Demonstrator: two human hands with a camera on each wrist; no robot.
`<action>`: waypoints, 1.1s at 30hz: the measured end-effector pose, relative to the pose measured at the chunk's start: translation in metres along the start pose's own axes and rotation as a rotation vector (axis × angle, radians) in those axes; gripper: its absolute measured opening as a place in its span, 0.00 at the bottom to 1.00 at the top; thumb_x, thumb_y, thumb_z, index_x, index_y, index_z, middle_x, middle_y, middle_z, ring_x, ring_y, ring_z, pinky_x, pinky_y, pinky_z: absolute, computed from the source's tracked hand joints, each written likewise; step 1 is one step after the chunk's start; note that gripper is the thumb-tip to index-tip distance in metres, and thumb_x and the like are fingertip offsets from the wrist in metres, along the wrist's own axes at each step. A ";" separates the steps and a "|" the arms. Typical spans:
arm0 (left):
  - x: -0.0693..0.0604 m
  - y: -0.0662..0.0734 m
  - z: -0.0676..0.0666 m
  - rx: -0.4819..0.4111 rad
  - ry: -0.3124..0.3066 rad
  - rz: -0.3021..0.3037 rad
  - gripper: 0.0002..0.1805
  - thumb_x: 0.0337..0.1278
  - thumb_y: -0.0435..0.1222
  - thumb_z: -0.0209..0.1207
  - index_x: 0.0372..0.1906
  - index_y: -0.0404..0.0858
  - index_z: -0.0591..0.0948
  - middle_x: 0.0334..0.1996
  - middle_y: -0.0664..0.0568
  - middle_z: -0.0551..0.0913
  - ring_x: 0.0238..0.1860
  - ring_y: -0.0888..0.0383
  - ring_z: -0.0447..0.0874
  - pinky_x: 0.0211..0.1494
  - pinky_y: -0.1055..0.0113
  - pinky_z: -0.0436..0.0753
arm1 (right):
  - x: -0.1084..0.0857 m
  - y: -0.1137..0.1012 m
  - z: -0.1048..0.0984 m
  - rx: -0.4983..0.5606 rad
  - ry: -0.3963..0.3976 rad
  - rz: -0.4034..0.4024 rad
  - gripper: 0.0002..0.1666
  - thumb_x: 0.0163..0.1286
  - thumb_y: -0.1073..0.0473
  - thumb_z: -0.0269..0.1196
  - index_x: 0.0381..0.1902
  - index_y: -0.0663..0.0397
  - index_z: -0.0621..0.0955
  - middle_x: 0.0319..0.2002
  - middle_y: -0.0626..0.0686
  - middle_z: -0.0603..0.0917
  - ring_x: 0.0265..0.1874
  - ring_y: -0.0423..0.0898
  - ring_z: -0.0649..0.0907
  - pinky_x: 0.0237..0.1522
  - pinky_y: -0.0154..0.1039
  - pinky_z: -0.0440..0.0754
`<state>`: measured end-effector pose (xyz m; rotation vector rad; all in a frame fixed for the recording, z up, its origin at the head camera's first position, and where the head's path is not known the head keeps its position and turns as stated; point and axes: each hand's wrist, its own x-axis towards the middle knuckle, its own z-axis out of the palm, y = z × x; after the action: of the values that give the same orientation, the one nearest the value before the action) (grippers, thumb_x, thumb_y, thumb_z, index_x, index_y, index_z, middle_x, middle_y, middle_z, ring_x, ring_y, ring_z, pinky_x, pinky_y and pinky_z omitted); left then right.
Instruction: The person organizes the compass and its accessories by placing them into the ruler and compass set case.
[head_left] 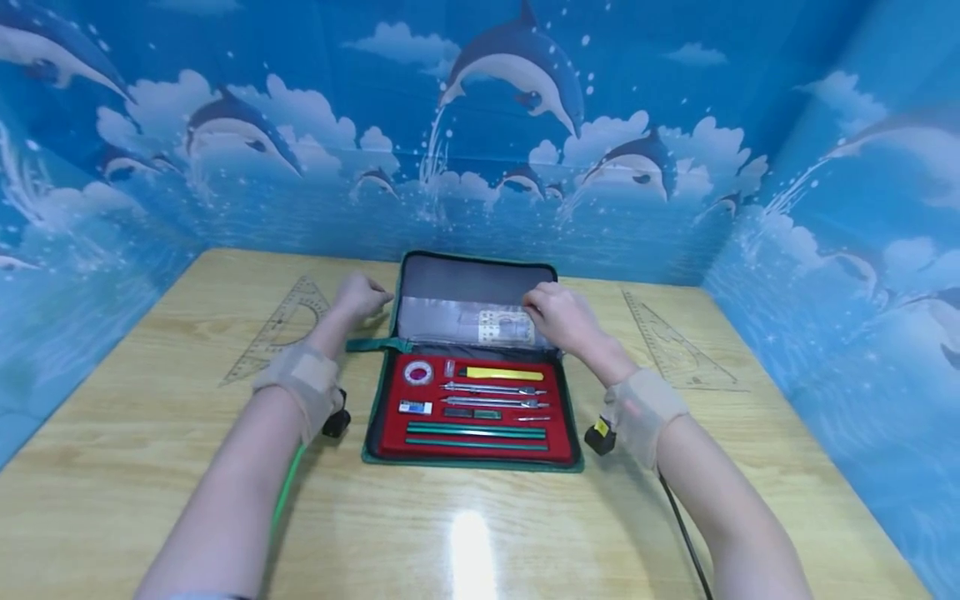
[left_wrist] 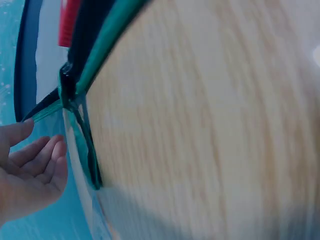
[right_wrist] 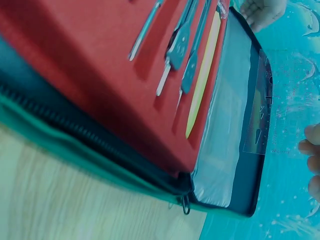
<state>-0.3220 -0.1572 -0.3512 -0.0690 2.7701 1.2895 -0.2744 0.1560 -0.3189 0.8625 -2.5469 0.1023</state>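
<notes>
At far left, has a clear set square (head_left: 262,342) flat on the table (head_left: 90,433), partly hidden behind the left forearm (head_left: 225,483). Bends the left hand (head_left: 358,298) loosely at the left rim of the lid (head_left: 480,275), with thumb apart from the visible fingers; cannot tell whether gripping or only touching. Lays the green case (head_left: 472,465) open mid-table, showing a white roll (head_left: 417,372), 1 eraser (head_left: 415,407), 2 compasses (head_left: 487,403) and 1 yellow knife (head_left: 502,374) in the red tray (head_left: 558,433). Pinches a clear template (right_wrist: 265,107) over the lid between nearly closed fingertips of the right hand (head_left: 562,315); cannot tell whether inside the pocket (head_left: 431,318) or in front. At far right, has another set square (head_left: 667,354) flat.
</notes>
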 end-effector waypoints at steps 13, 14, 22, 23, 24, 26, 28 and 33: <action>0.010 0.007 0.010 0.098 0.016 0.022 0.15 0.57 0.29 0.56 0.46 0.23 0.78 0.42 0.34 0.80 0.42 0.45 0.79 0.47 0.58 0.77 | -0.009 0.012 0.002 -0.025 -0.019 -0.035 0.06 0.63 0.65 0.61 0.35 0.62 0.84 0.31 0.56 0.82 0.31 0.50 0.80 0.33 0.43 0.79; 0.010 0.007 0.009 0.093 0.016 0.027 0.14 0.56 0.29 0.56 0.46 0.23 0.78 0.43 0.33 0.80 0.42 0.44 0.79 0.47 0.58 0.77 | -0.009 0.012 0.002 -0.033 -0.018 -0.037 0.06 0.63 0.65 0.61 0.35 0.62 0.84 0.31 0.56 0.82 0.31 0.50 0.80 0.33 0.43 0.79; 0.006 0.011 0.002 0.042 -0.025 0.022 0.05 0.56 0.28 0.55 0.32 0.27 0.77 0.35 0.39 0.79 0.39 0.46 0.80 0.38 0.61 0.76 | -0.008 0.015 0.003 -0.029 -0.004 -0.039 0.05 0.63 0.66 0.61 0.33 0.61 0.83 0.30 0.56 0.81 0.30 0.50 0.80 0.31 0.42 0.79; 0.005 0.012 0.001 0.035 -0.028 0.029 0.04 0.56 0.28 0.55 0.30 0.29 0.76 0.32 0.41 0.79 0.38 0.46 0.80 0.37 0.62 0.76 | -0.007 0.015 0.002 -0.019 -0.003 -0.028 0.05 0.63 0.66 0.61 0.33 0.61 0.83 0.30 0.56 0.81 0.30 0.51 0.80 0.31 0.42 0.79; 0.004 0.013 -0.001 0.028 -0.029 0.035 0.05 0.56 0.28 0.55 0.28 0.31 0.74 0.30 0.43 0.79 0.38 0.45 0.80 0.37 0.61 0.76 | -0.006 0.015 0.002 -0.007 -0.003 -0.015 0.05 0.63 0.66 0.61 0.33 0.61 0.83 0.30 0.56 0.81 0.31 0.51 0.80 0.32 0.43 0.79; 0.002 0.014 -0.003 0.023 -0.035 0.046 0.07 0.57 0.28 0.55 0.25 0.33 0.72 0.27 0.45 0.78 0.38 0.45 0.81 0.38 0.59 0.77 | -0.004 0.015 0.000 0.023 -0.007 0.017 0.05 0.63 0.66 0.61 0.34 0.62 0.83 0.31 0.57 0.81 0.32 0.51 0.81 0.33 0.44 0.79; 0.000 0.015 -0.006 0.018 -0.047 0.050 0.09 0.58 0.28 0.54 0.24 0.34 0.70 0.26 0.45 0.77 0.39 0.44 0.81 0.41 0.56 0.77 | -0.002 0.015 -0.002 0.056 -0.015 0.051 0.05 0.63 0.66 0.61 0.35 0.62 0.83 0.33 0.57 0.82 0.33 0.52 0.81 0.35 0.45 0.79; -0.005 0.019 -0.010 0.070 -0.073 0.070 0.07 0.58 0.28 0.54 0.25 0.34 0.71 0.29 0.42 0.80 0.41 0.43 0.81 0.42 0.55 0.78 | 0.004 0.016 -0.006 0.105 -0.027 0.104 0.07 0.65 0.65 0.59 0.37 0.62 0.83 0.35 0.58 0.82 0.35 0.52 0.80 0.39 0.46 0.78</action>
<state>-0.3186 -0.1525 -0.3297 0.0791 2.7755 1.1837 -0.2846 0.1680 -0.3108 0.7737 -2.6310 0.2604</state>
